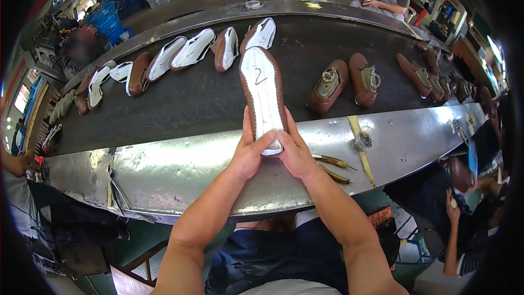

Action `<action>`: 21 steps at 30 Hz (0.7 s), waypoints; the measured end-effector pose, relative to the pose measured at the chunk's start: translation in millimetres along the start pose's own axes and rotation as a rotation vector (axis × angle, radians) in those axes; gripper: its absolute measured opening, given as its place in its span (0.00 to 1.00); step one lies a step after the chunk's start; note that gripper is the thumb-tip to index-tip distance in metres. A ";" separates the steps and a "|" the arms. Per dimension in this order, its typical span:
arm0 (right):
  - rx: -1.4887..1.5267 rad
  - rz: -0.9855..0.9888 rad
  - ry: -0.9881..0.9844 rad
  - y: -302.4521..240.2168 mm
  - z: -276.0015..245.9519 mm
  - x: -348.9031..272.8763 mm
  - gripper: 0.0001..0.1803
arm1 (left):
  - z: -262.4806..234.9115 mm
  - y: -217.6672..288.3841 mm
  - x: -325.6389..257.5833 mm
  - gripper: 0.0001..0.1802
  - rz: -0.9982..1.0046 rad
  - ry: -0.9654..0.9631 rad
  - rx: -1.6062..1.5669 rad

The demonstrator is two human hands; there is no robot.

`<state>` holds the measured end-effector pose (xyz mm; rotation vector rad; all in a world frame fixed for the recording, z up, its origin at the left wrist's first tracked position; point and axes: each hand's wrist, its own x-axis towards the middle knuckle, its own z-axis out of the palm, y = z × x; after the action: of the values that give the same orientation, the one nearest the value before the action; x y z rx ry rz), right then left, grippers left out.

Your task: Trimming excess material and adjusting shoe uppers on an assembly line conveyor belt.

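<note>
Between my two hands is a brown shoe (263, 90), its white underside turned up with a dark handwritten mark and stitching along the rim. My left hand (251, 150) grips its near end from the left, thumb pressed on the white underside. From the right, my right hand (295, 150) holds the same end, its thumb beside the other. The shoe is over the metal edge of the table, its far end pointing away from me. Just beyond that far end lies another brown shoe (261, 34) with a white underside. Most of my fingers are hidden beneath the held shoe.
A dark belt (180, 101) carries several upturned shoes on the left and a pair of upright brown shoes (328, 84) on the right. Wooden-handled tools (334, 161) and a small dish of metal bits (365, 139) lie on the metal ledge (180, 169). Other people work around the belt.
</note>
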<state>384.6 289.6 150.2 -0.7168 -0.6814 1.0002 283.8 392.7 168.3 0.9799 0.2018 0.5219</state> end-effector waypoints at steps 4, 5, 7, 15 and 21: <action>-0.126 -0.070 0.062 2.7 0.3 3.6 0.38 | 1.4 -4.0 0.8 0.45 0.047 0.010 0.033; -0.203 -0.097 0.080 3.8 0.4 4.6 0.38 | 2.6 -2.2 2.0 0.42 0.043 -0.005 -0.021; -0.227 -0.069 0.093 4.1 4.7 6.3 0.37 | 2.1 3.4 2.2 0.41 0.015 -0.026 -0.012; 0.134 0.075 0.014 -10.7 7.4 1.1 0.43 | 2.9 9.2 2.6 0.42 0.025 -0.094 -0.057; -0.035 0.085 0.081 -14.0 13.2 -1.5 0.42 | 3.6 11.5 4.0 0.41 0.005 -0.075 -0.019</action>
<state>380.7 286.0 168.8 -0.8180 -0.6035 1.0334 284.9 397.2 180.1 0.9797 0.1273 0.4904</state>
